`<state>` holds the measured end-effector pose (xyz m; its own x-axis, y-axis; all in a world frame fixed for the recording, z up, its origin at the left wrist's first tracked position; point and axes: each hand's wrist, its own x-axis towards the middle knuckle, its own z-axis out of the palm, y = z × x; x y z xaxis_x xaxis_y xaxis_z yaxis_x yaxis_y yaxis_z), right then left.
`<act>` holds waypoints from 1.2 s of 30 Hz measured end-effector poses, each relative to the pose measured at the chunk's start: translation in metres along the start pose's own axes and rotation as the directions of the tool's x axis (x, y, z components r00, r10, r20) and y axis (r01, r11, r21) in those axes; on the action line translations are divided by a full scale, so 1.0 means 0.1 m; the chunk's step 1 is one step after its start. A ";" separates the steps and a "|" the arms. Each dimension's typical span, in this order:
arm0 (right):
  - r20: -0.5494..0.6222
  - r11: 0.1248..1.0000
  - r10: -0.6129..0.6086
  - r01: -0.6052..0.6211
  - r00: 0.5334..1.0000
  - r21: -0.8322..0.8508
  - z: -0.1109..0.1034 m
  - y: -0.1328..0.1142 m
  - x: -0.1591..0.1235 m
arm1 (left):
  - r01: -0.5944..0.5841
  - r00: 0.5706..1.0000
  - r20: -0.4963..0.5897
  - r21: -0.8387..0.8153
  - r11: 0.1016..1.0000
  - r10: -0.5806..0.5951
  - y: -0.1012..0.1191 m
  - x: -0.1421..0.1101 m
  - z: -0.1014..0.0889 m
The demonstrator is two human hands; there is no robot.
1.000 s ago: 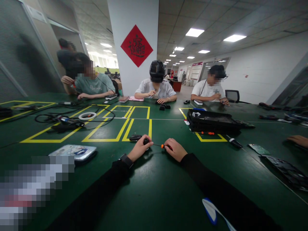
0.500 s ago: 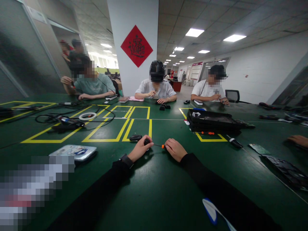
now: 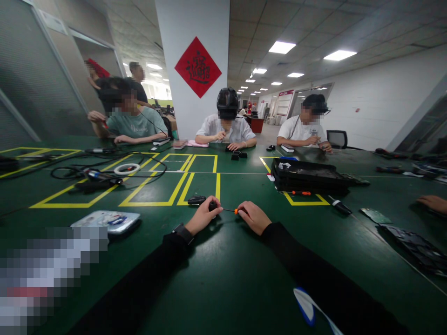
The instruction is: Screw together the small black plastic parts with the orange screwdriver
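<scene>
Near the middle of the green table [image 3: 223, 270], my left hand [image 3: 203, 217] is closed on a small black part [image 3: 213, 205]. My right hand [image 3: 255, 217] grips the orange handle of a screwdriver [image 3: 229, 211]. Its thin shaft points left, and the tip is at the black part, partly hidden by my left fingers. Just left of that hand, a dark black piece [image 3: 196, 200] lies on the table. A watch [image 3: 183, 232] is on my left wrist.
Stacked black trays [image 3: 307, 174] stand at right, with an orange-handled screwdriver [image 3: 301, 193] in front. A phone [image 3: 108, 221] lies at left. Cables [image 3: 145, 174] and a white tape roll [image 3: 127, 168] are farther back. Several people sit around the table; a co-worker's hand [image 3: 433, 203] rests at far right.
My hands and the screwdriver hold almost the same position. In the left background, a standing person has come into clearer view to the right behind the seated co-worker.
</scene>
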<state>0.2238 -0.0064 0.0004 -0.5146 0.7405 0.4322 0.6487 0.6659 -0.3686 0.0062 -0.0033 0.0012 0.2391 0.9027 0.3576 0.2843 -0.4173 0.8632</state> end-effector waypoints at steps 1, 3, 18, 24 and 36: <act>0.001 1.000 -0.013 0.013 1.000 -0.009 0.00 0.00 0.00 | 0.001 1.000 -0.001 0.001 1.000 -0.001 0.00 0.00 0.00; 0.012 0.999 -0.040 0.040 0.999 -0.035 0.00 0.00 0.01 | 0.003 1.000 0.000 0.002 1.000 -0.003 0.01 0.00 0.00; 0.017 1.000 -0.002 0.001 1.000 0.031 0.02 0.03 -0.01 | 0.008 1.000 0.008 0.015 1.000 -0.008 0.00 0.00 0.01; 0.013 0.999 -0.011 0.012 1.000 -0.030 0.00 0.00 0.00 | 0.006 1.000 0.006 0.011 1.000 -0.006 0.02 -0.01 0.01; 0.025 1.000 0.011 -0.011 1.000 0.018 0.02 0.04 -0.01 | 0.039 0.999 -0.006 -0.012 0.999 -0.040 0.05 -0.01 0.02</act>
<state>0.2259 -0.0048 -0.0030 -0.5212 0.7499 0.4075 0.6445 0.6588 -0.3880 0.0090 -0.0062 0.0041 0.2219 0.9192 0.3254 0.2821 -0.3800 0.8809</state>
